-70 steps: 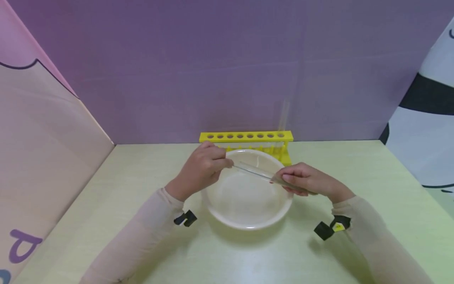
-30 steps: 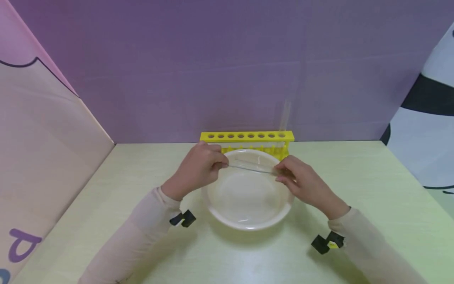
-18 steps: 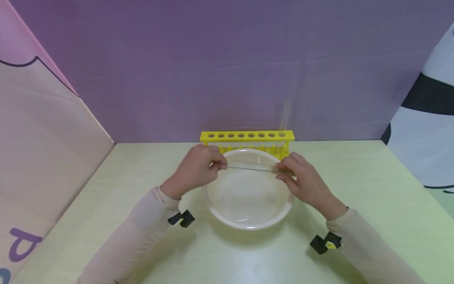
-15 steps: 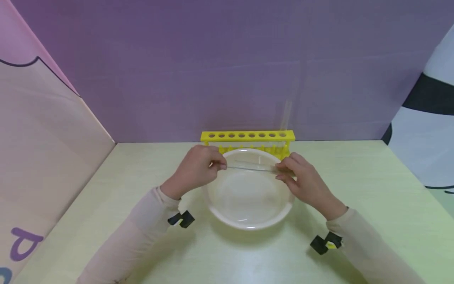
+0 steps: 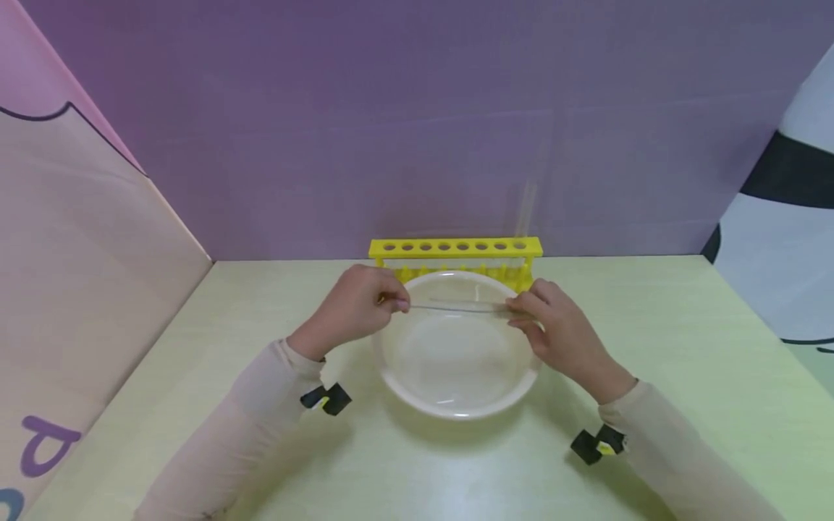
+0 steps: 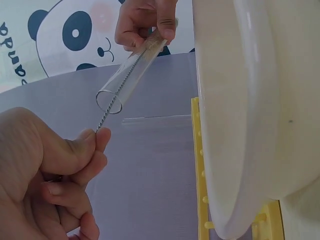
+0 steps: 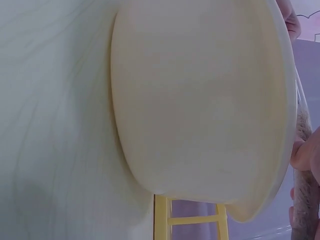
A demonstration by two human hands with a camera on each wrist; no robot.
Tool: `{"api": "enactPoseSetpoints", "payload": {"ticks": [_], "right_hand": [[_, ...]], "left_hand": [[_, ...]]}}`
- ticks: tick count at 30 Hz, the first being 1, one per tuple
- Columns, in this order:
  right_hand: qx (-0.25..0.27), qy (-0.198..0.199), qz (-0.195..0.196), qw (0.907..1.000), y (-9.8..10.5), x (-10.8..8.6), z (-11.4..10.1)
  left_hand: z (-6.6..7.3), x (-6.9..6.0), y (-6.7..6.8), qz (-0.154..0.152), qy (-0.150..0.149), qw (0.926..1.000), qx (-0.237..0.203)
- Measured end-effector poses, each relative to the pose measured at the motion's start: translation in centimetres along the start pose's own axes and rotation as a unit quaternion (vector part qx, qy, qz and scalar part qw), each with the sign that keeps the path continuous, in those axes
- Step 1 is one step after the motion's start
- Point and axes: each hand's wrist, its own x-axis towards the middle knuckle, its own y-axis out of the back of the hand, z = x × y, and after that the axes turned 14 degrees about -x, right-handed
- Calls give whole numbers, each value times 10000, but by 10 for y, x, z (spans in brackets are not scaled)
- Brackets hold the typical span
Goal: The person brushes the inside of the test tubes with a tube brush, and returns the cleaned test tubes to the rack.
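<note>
Over a cream basin [image 5: 460, 414], my left hand [image 5: 355, 302] pinches the twisted-wire handle of a test tube brush [image 6: 104, 118] between thumb and forefinger. The wire runs into the mouth of a clear glass test tube [image 6: 125, 82], which lies nearly level with its mouth toward my left hand. My right hand [image 5: 563, 340] holds the tube near its other end, fingertips around the glass. In the right wrist view, the brush's brownish bristles [image 7: 305, 200] show inside the tube beside the right fingers. Part of the tube is hidden behind that hand.
Behind the basin stands a yellow test tube rack [image 5: 456, 248] with a row of holes. Another clear test tube [image 5: 525, 210] stands upright in its right end. A purple backdrop [image 5: 326, 145] rises at the table's back edge.
The right hand has changed its hold on the tube, and the tube has gone from tilted to nearly level. Lately the left hand has shifted slightly left with the brush handle.
</note>
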Motion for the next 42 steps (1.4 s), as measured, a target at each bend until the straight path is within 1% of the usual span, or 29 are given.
{"api": "enactPoseSetpoints", "payload": {"ticks": [8, 13, 19, 26, 31, 37, 40, 42], "right_hand": [[-215, 207, 232, 9993, 2, -2, 2], [-207, 251, 247, 9992, 3, -3, 4], [-67, 265, 124, 9995, 5, -6, 7], [95, 325, -83, 9994, 11, -8, 10], [254, 405, -205, 9986, 11, -11, 16], [274, 469, -267, 9982, 15, -11, 17], [318, 449, -326, 9980, 16, -12, 17], [336, 424, -436, 9976, 17, -13, 19]], "left_hand": [[-3, -1, 2, -30, 210, 9995, -231], [-3, -1, 2, 16, 269, 9993, -263], [-3, -3, 1, 141, 216, 9993, -270], [-5, -5, 1, 321, -7, 9992, -225], [-4, -5, 2, 313, 45, 9993, -199], [-5, -6, 4, 329, 85, 9993, -152], [-7, -7, 5, 360, 69, 9993, -102], [-10, -7, 5, 356, 61, 9993, -87]]}}
